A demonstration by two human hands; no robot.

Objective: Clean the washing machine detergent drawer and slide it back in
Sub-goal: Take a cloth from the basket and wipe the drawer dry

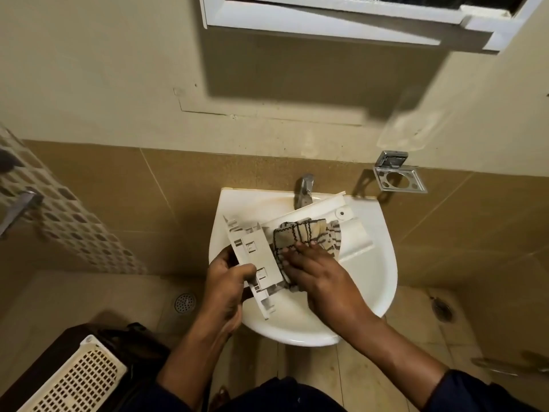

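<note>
Nearest, at six o'clock of the view, are the person's dark sleeves, and at seven o'clock a cream perforated basket [80, 379] rests on a dark stand. Past it on the tiled floor, at about eight o'clock from the sink, sits a round floor drain [185, 302]. The two hands work over the white sink [377, 281], close together but not touching. The left hand [228, 281] grips the near end of the white detergent drawer [255, 248], thumb on top and fingers curled round its edge. The drawer is held tilted across the sink, running from seven o'clock toward one o'clock, its far end up near the tap. The right hand [315, 272] lies flat with fingers spread and fairly straight, pressing a beige cloth with dark stripes [303, 233] into the drawer's middle. Beyond, at twelve o'clock on the sink rim, stands a chrome tap [304, 188]. At two o'clock a metal holder [399, 178] is fixed to the brown wall tiles. Farthest, at the top of the view, hangs a white wall cabinet [341, 22].
</note>
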